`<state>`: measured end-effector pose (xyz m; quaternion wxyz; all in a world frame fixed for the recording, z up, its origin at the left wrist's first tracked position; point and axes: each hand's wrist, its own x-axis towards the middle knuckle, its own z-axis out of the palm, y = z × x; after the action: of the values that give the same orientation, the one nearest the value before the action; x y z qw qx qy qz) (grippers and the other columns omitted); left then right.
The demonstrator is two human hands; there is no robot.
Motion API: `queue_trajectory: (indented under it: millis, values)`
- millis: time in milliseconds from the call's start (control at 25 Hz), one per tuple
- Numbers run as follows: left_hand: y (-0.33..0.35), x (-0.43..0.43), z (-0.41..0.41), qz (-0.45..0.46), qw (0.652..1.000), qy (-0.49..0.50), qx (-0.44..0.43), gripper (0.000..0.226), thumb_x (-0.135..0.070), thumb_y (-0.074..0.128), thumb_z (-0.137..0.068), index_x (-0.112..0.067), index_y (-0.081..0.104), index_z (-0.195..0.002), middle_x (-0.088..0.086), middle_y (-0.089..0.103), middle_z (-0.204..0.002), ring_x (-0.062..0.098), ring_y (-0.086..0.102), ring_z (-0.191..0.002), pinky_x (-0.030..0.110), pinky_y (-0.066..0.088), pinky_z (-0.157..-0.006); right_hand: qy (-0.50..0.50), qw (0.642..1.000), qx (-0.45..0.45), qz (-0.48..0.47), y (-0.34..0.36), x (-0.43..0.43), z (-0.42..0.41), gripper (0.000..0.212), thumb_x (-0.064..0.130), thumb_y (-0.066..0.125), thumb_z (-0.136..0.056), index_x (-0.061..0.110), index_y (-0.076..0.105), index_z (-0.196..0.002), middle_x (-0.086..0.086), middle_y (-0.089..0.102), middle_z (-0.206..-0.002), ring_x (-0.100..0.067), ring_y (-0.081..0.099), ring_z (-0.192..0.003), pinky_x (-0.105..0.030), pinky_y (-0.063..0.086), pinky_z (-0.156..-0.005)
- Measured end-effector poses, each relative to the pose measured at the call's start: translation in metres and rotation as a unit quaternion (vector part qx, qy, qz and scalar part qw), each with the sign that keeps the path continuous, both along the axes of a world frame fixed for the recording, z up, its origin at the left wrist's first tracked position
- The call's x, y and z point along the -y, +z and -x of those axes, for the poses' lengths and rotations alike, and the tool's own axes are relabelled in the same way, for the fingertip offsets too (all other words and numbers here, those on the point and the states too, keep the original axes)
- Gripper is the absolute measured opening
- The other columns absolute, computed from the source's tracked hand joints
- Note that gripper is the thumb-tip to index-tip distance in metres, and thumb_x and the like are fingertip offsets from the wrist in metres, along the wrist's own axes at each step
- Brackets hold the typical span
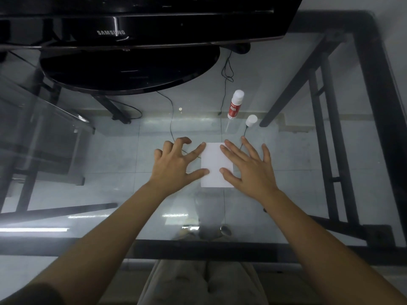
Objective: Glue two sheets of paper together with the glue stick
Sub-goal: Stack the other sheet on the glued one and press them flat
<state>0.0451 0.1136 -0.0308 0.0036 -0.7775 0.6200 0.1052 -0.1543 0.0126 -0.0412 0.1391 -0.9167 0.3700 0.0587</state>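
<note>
A small white sheet of paper (214,166) lies flat on the glass table; I cannot tell whether a second sheet lies under it. My left hand (176,166) touches its left edge with thumb and index fingertip, the other fingers curled. My right hand (248,168) rests flat with spread fingers over the sheet's right part. Neither hand holds anything. Beyond the paper stands the red-and-white glue stick (235,104), upright with its cap off. The white cap (251,121) stands just to its right.
The glass table top (110,205) has a black frame along its front and right edges. A black Samsung monitor (132,27) on a round base (130,69) fills the far left and middle. Thin black cables (226,69) run behind the glue stick.
</note>
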Motion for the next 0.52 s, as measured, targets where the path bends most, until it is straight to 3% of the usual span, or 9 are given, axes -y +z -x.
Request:
queue_trajectory:
  millis: [120,320,440,520]
  values:
    - [0.001,-0.003,-0.004,-0.028,0.999,-0.043,0.016,0.092,-0.087,0.018,-0.065,-0.040,0.020,-0.144,0.007,0.035,-0.140,0.029,0.041,-0.107,0.040,0.036,-0.081,-0.004,1.000,0.005,-0.002,0.001,0.000,0.000,0.064,0.064,0.020,-0.085,0.039,0.014,-0.144,0.017,0.014,-0.154,-0.016,0.001,-0.144,-0.053,-0.008,-0.110]
    - [0.003,-0.001,-0.010,-0.061,0.995,-0.081,0.007,0.107,-0.093,0.024,-0.056,-0.039,0.004,-0.145,0.004,0.022,-0.150,0.029,0.032,-0.118,0.041,0.032,-0.088,-0.002,1.000,0.007,0.006,-0.001,0.001,0.000,0.066,0.066,0.019,-0.084,0.039,0.013,-0.144,0.015,0.015,-0.154,-0.017,0.002,-0.144,-0.054,-0.006,-0.110]
    - [0.000,-0.006,-0.002,-0.010,0.996,-0.074,-0.055,0.089,-0.085,0.015,-0.071,-0.037,0.000,-0.146,-0.007,0.013,-0.157,0.026,0.025,-0.129,0.045,0.027,-0.093,-0.002,1.000,0.011,0.009,-0.003,0.001,0.000,0.067,0.067,0.020,-0.084,0.039,0.013,-0.144,0.014,0.016,-0.154,-0.018,0.004,-0.144,-0.054,-0.005,-0.110]
    - [-0.002,-0.013,0.004,-0.019,0.991,-0.127,-0.043,0.077,-0.075,0.005,-0.081,-0.036,-0.003,-0.146,-0.013,0.004,-0.154,0.027,0.016,-0.140,0.054,0.022,-0.100,-0.002,1.000,0.015,0.009,-0.004,0.001,0.000,0.066,0.066,0.021,-0.084,0.039,0.014,-0.144,0.015,0.017,-0.154,-0.017,0.004,-0.144,-0.054,-0.005,-0.110]
